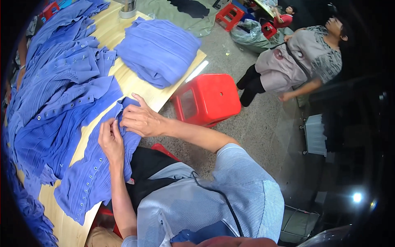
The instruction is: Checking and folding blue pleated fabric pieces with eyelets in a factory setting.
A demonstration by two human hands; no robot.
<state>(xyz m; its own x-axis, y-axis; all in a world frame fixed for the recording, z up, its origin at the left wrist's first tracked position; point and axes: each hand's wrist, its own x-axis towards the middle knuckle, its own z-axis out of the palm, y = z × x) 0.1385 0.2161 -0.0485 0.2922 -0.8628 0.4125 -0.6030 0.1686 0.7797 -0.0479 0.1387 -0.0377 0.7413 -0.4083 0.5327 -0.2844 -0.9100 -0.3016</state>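
Note:
A blue-violet ribbed garment (91, 181) lies along the table edge in front of me, with a row of small round metal fastenings down its front band. My left hand (112, 142) is closed in a pinch on its upper edge. Right beside it, my right hand (142, 119) grips the same garment with curled fingers, the thumb side turned toward the table. The fingertips of both hands nearly meet. What exactly lies between them is too small to make out.
More blue-violet garments (53, 111) are heaped along the table's left side. A folded blue stack (158, 51) sits farther up the wooden table (138, 88). To the right is a red plastic stool (218, 99). Beyond it a person (288, 66) stands in an apron.

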